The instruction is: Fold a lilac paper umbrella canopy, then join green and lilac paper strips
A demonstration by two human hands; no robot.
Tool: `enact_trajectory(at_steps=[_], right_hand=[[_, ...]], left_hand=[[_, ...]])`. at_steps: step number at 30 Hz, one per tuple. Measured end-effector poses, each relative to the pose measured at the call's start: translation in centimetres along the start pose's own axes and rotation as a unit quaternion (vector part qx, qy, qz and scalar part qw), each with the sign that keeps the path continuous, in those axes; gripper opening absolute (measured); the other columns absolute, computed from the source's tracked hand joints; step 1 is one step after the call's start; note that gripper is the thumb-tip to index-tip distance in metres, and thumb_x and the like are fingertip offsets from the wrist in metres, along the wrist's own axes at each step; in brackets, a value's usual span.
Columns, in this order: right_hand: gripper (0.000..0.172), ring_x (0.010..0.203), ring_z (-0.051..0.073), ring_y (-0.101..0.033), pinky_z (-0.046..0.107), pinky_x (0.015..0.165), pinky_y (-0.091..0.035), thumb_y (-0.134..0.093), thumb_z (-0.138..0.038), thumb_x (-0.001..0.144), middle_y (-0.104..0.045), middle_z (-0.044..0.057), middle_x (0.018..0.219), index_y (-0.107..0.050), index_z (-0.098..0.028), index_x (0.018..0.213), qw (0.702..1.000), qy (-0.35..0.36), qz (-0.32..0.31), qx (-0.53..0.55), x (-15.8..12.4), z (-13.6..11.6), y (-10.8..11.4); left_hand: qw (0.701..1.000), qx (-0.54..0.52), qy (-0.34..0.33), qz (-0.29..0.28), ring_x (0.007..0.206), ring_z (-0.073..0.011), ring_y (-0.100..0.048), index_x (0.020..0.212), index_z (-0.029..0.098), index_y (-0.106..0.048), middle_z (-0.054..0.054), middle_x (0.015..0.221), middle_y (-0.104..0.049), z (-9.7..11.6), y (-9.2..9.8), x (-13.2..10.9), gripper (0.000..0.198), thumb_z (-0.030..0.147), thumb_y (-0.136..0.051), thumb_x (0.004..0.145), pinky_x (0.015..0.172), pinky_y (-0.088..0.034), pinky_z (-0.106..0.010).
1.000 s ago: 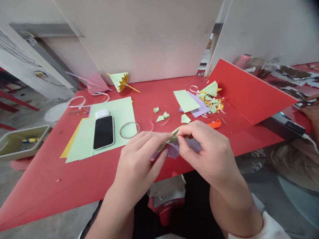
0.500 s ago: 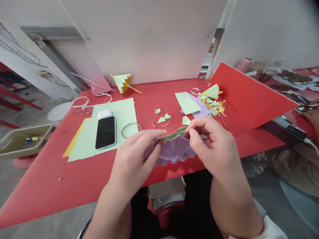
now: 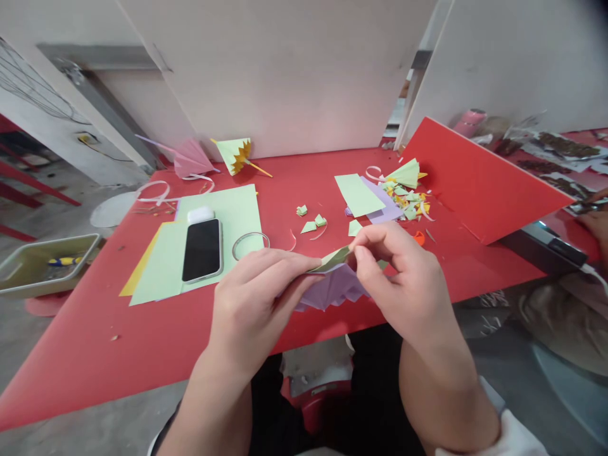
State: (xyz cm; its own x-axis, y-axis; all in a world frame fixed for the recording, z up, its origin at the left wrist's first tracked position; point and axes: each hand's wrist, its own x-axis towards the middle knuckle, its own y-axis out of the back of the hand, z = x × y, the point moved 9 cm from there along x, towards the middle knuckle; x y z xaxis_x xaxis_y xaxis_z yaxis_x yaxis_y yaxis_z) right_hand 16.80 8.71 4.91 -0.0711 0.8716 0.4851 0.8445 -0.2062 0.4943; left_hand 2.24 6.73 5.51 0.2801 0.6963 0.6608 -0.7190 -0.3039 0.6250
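Note:
Between my hands, above the table's front edge, is a pleated paper umbrella top (image 3: 330,290), purple on the near side with light green showing along its upper edge. My left hand (image 3: 266,291) is closed on its left part, fingers on top and thumb beneath. At the upper right edge, my right hand (image 3: 403,278) pinches the paper between thumb and forefinger. My fingers hide both ends of the folded paper. Small green paper scraps (image 3: 310,225) lie on the table just beyond my hands.
A phone (image 3: 202,250) and a white case (image 3: 201,215) rest on green sheets (image 3: 242,209), with a bracelet (image 3: 236,247) beside them. Finished paper umbrellas (image 3: 232,155) stand at the back left. Paper cuttings (image 3: 411,202) and a red board (image 3: 479,183) are at right.
My hands have drawn slightly closer together along the paper's upper edge. Less of the purple pleats shows, and the green edge is folded up more between my fingers.

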Motion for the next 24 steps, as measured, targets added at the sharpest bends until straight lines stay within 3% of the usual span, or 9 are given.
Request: enact_trajectory(at_steps=[8, 16, 24], right_hand=[[0.005, 0.057, 0.003, -0.055, 0.011, 0.048, -0.039, -0.049, -0.018, 0.084, -0.059, -0.007, 0.068, -0.051, -0.021, 0.081, 1.000, -0.013, 0.009, 0.006, 0.1, 0.3, 0.2], [0.006, 0.065, 0.010, -0.062, 0.017, 0.054, -0.047, -0.046, -0.020, 0.086, -0.061, -0.002, 0.072, -0.051, -0.021, 0.085, 0.998, -0.042, -0.001, 0.045, 0.3, 1.0, 0.3], [0.011, 0.080, 0.010, -0.063, 0.020, 0.071, -0.050, -0.057, -0.027, 0.084, -0.065, -0.002, 0.088, -0.057, -0.024, 0.095, 0.998, 0.046, -0.044, 0.015, 0.0, -0.5, 0.3]], left_hand=[[1.000, -0.001, 0.009, 0.001, 0.067, -0.0081, -0.059, 0.088, 0.020, -0.063, 0.003, 0.074, -0.065, -0.2, 0.1, 0.0, 0.012, 0.013, -0.064, 0.079, 0.065, -0.046, -0.021], [1.000, -0.002, 0.024, 0.001, 0.066, -0.0106, -0.061, 0.086, 0.023, -0.063, 0.003, 0.074, -0.065, -0.6, 0.1, -0.1, 0.009, 0.017, -0.063, 0.079, 0.065, -0.047, -0.023], [1.000, 0.010, 0.012, 0.006, 0.068, -0.0098, -0.061, 0.089, 0.023, -0.062, 0.004, 0.077, -0.067, -0.4, 0.4, -0.1, 0.012, 0.016, -0.063, 0.079, 0.066, -0.048, -0.022]])
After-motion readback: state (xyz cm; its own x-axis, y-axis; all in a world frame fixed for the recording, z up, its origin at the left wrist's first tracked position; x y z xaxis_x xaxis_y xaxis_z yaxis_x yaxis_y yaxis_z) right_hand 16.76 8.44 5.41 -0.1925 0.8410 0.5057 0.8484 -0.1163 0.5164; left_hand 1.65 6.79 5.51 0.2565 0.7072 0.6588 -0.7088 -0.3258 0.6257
